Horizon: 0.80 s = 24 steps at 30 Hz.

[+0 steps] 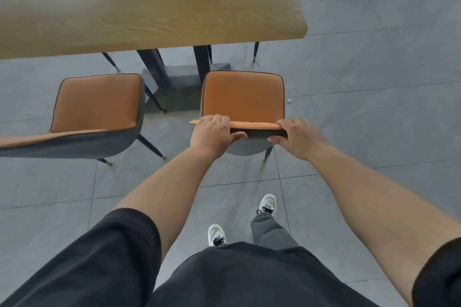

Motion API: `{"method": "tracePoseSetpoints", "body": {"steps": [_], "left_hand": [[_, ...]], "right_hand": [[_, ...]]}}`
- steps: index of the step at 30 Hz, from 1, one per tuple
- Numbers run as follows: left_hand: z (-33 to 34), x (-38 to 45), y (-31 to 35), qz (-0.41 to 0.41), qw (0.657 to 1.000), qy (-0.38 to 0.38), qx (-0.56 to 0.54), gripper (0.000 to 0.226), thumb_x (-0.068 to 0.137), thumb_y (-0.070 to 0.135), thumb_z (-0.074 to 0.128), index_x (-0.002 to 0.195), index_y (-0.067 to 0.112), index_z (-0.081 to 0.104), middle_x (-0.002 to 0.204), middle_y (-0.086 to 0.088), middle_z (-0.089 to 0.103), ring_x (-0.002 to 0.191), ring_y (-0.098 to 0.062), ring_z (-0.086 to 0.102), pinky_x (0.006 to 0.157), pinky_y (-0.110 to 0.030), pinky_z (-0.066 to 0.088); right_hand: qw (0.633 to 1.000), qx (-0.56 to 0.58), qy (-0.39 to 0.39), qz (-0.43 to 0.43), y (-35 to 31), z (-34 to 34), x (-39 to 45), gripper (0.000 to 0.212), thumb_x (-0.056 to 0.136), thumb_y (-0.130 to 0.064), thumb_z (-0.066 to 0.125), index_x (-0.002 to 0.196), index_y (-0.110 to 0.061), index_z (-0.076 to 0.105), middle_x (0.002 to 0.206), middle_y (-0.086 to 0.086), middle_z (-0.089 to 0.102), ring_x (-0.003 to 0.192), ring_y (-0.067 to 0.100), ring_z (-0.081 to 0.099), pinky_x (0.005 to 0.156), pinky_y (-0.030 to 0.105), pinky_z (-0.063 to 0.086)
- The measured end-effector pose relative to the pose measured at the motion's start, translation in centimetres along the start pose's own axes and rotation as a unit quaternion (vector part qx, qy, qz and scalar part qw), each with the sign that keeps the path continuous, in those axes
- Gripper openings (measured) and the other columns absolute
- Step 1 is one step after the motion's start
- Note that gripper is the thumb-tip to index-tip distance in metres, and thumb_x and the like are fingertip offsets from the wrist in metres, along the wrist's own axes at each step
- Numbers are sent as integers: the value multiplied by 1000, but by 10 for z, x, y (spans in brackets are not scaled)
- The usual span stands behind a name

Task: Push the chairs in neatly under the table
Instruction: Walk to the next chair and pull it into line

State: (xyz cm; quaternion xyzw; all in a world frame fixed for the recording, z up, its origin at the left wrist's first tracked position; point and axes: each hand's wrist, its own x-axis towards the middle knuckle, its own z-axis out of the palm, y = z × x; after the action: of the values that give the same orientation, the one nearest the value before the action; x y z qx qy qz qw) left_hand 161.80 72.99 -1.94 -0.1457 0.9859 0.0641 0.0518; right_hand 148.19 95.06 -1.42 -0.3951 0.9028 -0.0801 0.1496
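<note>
An orange-seated chair [243, 95] with a grey shell stands in front of me, its seat clear of the wooden table [149, 15]. My left hand [212, 133] grips the left end of its backrest top, fingers over the front and thumb behind. My right hand [294, 136] grips the right end the same way. A second orange chair [97, 104] stands to the left, also pulled out from the table edge, its backrest reaching the left border of the view.
Dark table legs on a grey base [179, 77] stand between the two chairs under the table. Grey floor tiles [361, 112] stretch open to the right. My feet in white shoes [267, 203] stand behind the chair. A small white speck [289, 100] lies on the floor.
</note>
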Motion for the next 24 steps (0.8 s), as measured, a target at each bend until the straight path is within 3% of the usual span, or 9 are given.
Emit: {"method": "tracePoseSetpoints", "body": {"steps": [12, 18, 24], "left_hand": [[-3, 63, 72, -33, 999, 4, -9, 73, 83, 78, 16, 91, 17, 54, 93, -4, 63, 86, -24, 58, 80, -38, 47], [-2, 68, 71, -29, 999, 17, -15, 68, 85, 76, 23, 90, 15, 53, 93, -6, 63, 85, -26, 57, 78, -39, 45], [4, 61, 73, -28, 999, 7, -21, 72, 85, 77, 24, 102, 15, 57, 101, -5, 64, 93, -26, 59, 83, -39, 45]], "right_hand": [[998, -27, -26, -59, 100, -39, 52, 46, 85, -59, 54, 112, -22, 57, 106, 1, 62, 94, 25, 55, 77, 34, 37], [996, -29, -1, -83, 106, -41, 56, 46, 83, -62, 53, 105, -21, 57, 99, 1, 61, 90, 25, 55, 77, 34, 37], [996, -27, 11, -81, 106, -32, 45, 50, 83, -63, 53, 109, -20, 57, 102, 2, 62, 92, 27, 56, 83, 39, 42]]}}
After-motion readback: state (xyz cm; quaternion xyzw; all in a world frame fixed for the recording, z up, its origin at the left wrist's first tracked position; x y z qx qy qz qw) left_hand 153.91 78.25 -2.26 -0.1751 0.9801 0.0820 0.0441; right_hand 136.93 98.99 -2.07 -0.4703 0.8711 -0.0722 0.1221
